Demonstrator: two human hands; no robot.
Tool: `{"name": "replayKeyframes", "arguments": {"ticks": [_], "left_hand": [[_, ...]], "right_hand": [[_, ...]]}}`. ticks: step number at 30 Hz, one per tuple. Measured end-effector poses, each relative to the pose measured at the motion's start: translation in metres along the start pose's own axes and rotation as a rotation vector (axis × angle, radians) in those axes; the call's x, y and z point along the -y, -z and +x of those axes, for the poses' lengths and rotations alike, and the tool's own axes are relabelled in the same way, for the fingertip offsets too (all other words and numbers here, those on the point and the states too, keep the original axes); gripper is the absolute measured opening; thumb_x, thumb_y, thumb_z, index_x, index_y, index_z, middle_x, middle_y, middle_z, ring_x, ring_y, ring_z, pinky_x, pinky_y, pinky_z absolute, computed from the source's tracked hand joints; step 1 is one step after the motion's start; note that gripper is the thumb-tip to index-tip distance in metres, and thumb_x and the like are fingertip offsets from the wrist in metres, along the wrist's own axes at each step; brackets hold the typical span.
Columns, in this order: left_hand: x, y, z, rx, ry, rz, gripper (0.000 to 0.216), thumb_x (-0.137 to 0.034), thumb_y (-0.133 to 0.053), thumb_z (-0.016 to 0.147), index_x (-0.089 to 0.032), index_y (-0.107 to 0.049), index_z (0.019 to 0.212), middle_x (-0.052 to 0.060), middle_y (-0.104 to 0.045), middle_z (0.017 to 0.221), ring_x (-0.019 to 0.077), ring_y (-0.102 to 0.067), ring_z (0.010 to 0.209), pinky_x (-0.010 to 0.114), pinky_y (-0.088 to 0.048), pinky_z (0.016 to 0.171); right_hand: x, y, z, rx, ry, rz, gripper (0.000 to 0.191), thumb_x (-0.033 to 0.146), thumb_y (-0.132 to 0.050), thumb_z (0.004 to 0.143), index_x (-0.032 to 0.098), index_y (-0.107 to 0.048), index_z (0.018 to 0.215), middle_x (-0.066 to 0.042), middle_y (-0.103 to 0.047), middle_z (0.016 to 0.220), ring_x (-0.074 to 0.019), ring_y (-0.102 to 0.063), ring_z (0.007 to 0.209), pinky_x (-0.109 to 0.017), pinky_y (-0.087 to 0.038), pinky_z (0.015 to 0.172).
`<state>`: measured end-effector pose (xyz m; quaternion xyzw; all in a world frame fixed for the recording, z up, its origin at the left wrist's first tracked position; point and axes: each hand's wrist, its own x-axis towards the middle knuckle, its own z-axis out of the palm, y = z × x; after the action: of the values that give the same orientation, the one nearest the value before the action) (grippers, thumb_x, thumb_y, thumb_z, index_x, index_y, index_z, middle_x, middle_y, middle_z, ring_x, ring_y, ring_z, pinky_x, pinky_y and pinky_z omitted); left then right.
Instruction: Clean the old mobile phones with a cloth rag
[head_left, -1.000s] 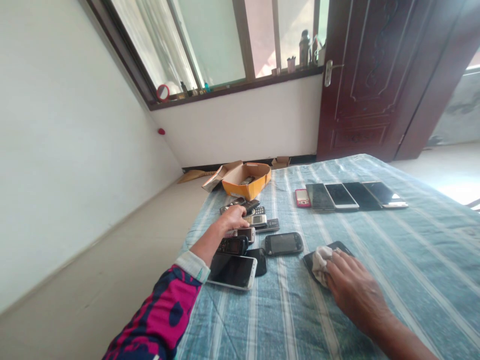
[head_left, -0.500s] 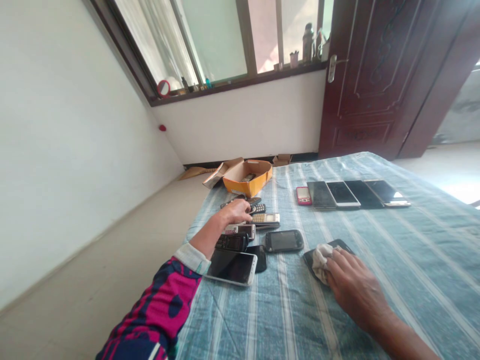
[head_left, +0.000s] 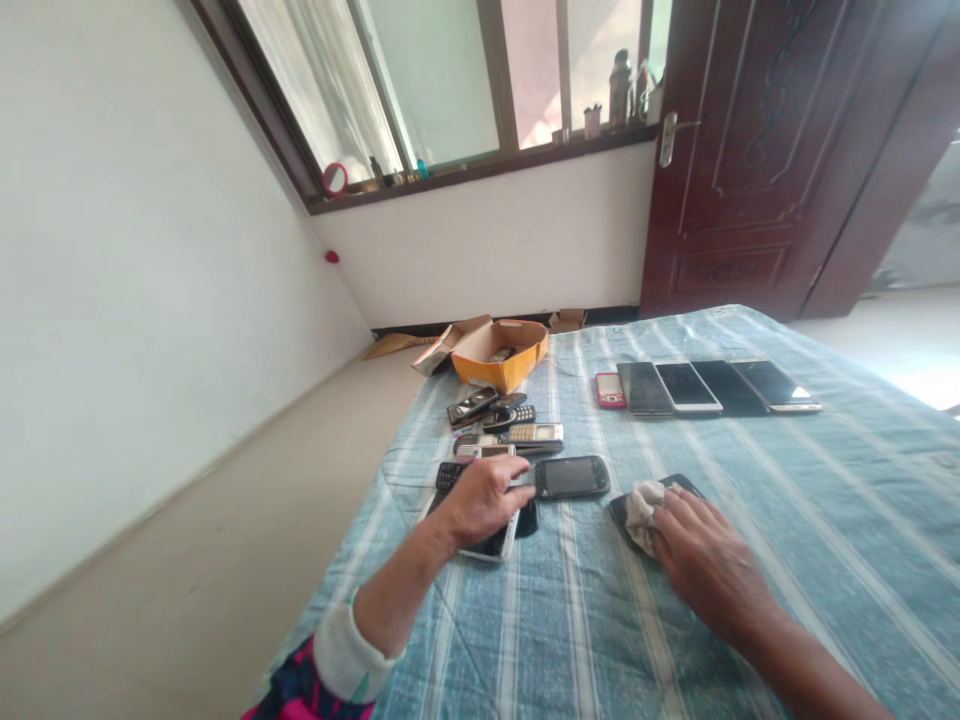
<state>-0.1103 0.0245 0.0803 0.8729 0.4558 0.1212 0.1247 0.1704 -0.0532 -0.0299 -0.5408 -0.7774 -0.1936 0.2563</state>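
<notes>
Orange cardboard box [head_left: 501,352] behind phones [head_left: 510,432]

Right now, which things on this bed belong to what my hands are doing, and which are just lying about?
In hand:
left hand on the white-edged smartphone
right hand pressing the cloth on a dark phone

Lying about:
black phone
keypad phones
row of five phones
orange cardboard box

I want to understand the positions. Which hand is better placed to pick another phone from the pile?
Probably the left hand: it rests on the pile of phones. The right hand presses a cloth on a dark phone.
</notes>
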Motion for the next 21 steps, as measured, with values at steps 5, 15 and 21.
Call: {"name": "replayKeyframes", "arguments": {"ticks": [5, 15, 21], "left_hand": [[-0.052, -0.051, -0.006, 0.046, -0.144, -0.131, 0.036, -0.022, -0.068, 0.08, -0.018, -0.061, 0.115, 0.011, -0.066, 0.117, 0.027, -0.06, 0.112, 0.036, -0.047, 0.099], [-0.084, -0.114, 0.023, 0.057, -0.07, -0.298, 0.118, -0.035, -0.088, 0.051, -0.014, -0.025, 0.148, 0.023, -0.03, 0.152, 0.0392, -0.028, 0.141, 0.055, -0.027, 0.116], [-0.078, -0.12, 0.021, -0.022, -0.056, -0.299, 0.098, -0.039, -0.082, 0.059, -0.008, -0.039, 0.142, 0.026, -0.032, 0.151, 0.0385, -0.029, 0.14, 0.051, -0.027, 0.116]], "right_hand": [[-0.008, 0.001, 0.002, 0.03, -0.035, 0.011, 0.014, 0.017, -0.051, 0.088, 0.018, -0.065, 0.089, -0.011, -0.068, 0.105, -0.0279, -0.058, 0.105, -0.04, -0.043, 0.089], [-0.002, 0.006, 0.001, 0.032, -0.016, 0.002, 0.013, 0.013, -0.051, 0.084, 0.018, -0.063, 0.08, -0.011, -0.067, 0.092, -0.0289, -0.058, 0.099, -0.04, -0.043, 0.088], [0.01, 0.007, 0.003, -0.008, 0.035, 0.085, 0.016, 0.012, -0.05, 0.083, 0.018, -0.064, 0.085, -0.011, -0.067, 0.1, -0.0277, -0.057, 0.104, -0.04, -0.041, 0.092]]}}
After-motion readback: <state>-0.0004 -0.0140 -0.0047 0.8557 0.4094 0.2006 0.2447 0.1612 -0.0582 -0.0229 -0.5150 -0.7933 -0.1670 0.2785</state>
